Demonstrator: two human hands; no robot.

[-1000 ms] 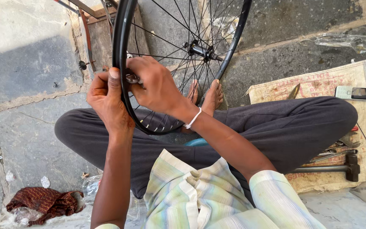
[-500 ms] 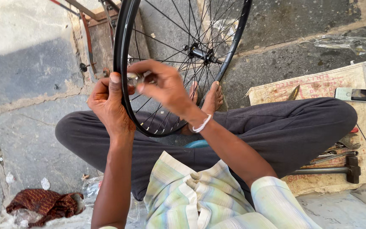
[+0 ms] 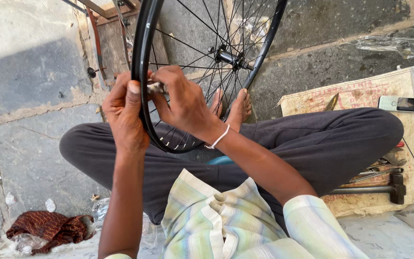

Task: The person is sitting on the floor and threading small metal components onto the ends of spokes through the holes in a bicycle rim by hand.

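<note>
Wheel [image 3: 145, 67]: black rim, thin spokes; likely light, stiff, spokes bendable. Left hand [image 3: 126, 112] clasps the rim; right hand [image 3: 180, 103] pinches a small metal tool [image 3: 155, 87] at the rim.

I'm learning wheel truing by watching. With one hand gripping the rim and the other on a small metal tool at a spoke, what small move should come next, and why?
Probably a small turn of the metal tool by the right hand, since its fingers pinch it right at the black rim where a spoke meets it, while the left hand clamps the rim steady.
</note>
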